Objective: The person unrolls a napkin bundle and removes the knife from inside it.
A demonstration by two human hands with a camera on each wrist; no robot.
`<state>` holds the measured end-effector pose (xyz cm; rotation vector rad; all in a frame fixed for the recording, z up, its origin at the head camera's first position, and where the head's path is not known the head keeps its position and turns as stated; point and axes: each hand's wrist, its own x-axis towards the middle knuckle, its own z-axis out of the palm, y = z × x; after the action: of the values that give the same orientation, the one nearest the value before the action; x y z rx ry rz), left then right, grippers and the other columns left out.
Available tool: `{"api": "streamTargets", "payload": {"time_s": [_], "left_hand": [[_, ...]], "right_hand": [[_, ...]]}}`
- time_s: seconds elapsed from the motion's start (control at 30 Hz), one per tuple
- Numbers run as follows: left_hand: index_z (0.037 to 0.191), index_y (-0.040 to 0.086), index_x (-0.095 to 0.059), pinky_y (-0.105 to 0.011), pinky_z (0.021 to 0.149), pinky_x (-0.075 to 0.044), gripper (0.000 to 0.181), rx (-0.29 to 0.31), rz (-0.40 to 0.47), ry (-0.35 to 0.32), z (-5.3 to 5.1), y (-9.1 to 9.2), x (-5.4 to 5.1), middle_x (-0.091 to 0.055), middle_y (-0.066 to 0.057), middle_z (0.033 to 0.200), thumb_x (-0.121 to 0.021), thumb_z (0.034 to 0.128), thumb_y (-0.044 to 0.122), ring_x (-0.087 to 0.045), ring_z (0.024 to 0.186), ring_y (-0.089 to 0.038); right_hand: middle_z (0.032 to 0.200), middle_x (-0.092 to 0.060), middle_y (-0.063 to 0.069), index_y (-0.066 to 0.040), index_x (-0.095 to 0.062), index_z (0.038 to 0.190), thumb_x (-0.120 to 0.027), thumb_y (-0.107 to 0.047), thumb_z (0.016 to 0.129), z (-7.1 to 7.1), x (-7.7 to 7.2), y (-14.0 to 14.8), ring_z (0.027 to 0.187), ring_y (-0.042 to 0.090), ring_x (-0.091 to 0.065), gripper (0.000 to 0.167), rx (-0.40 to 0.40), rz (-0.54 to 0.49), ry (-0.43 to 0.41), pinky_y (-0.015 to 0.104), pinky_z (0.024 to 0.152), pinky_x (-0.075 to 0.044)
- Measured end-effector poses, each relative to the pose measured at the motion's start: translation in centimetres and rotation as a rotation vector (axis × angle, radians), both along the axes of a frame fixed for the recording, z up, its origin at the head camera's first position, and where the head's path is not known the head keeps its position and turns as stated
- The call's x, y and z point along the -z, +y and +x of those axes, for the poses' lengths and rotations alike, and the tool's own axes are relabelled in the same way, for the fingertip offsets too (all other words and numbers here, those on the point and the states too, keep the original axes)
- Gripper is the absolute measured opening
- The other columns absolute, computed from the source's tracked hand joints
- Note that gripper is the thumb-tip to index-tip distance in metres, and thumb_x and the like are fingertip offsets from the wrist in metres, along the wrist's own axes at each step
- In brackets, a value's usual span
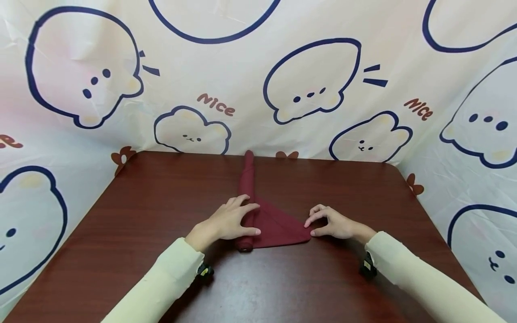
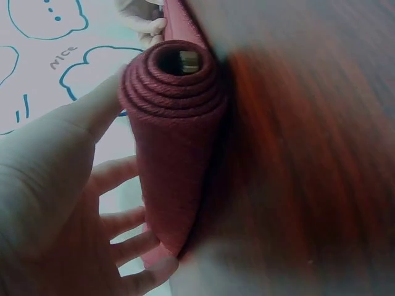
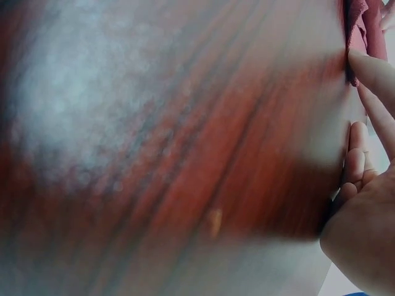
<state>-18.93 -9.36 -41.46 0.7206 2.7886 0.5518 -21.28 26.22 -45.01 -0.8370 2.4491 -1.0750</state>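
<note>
Two grips on one maroon cloth [image 1: 278,226], mid-tabletop [image 1: 169,202]: most of it's wound into a roll [image 1: 246,179] running near-to-far, w/ a flat triangular flap out to the right. Left grip [image 1: 230,220] is spread over the roll's near half, fingers apart, resting on it rather than clenched. Right grip [image 1: 338,224] looks to be pinching the flap's tip btwn thumb & index; the rest of those fingers bend clear of it.

Main risk, IMO: slack. If the left fingers lift or press unevenly, the roll could loosen, esp. at the far end, which no hand touches & which reaches the tabletop's back edge by the printed backdrop [image 1: 258,89]. Pushed further, that end might bump the backdrop & skew.

Also: the left wrist view shows the near end's layers stepped, w/ an open core, so squeezing hard there could flatten it or slide the turns out of line. Smth pale shows in the hollow; can't tell what.

R side: too strong a tug on the tip could drag the whole roll or unwind it; too weak & the flap may crease or fold under. Right wrist view barely catches the tip, so pinch firmness = unclear.
</note>
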Motion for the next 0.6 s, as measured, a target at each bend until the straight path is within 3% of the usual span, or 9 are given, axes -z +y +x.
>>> {"api": "streamTargets", "payload": {"time_s": [0.6], "left_hand": [[0.146, 0.027, -0.055, -0.060, 0.110, -0.039, 0.070, 0.003, -0.003, 0.023, -0.06, -0.65, 0.72, -0.035, -0.012, 0.161, -0.074, 0.0853, 0.055, -0.036, 0.144, -0.040]], "right_hand": [[0.118, -0.054, 0.008, -0.015, -0.078, 0.103, -0.081, -0.018, 0.085, -0.02, 0.26, 0.26, 0.113, 0.018, -0.044, 0.018, 0.004, 0.001, 0.001, 0.043, 0.103, -0.034]]}}
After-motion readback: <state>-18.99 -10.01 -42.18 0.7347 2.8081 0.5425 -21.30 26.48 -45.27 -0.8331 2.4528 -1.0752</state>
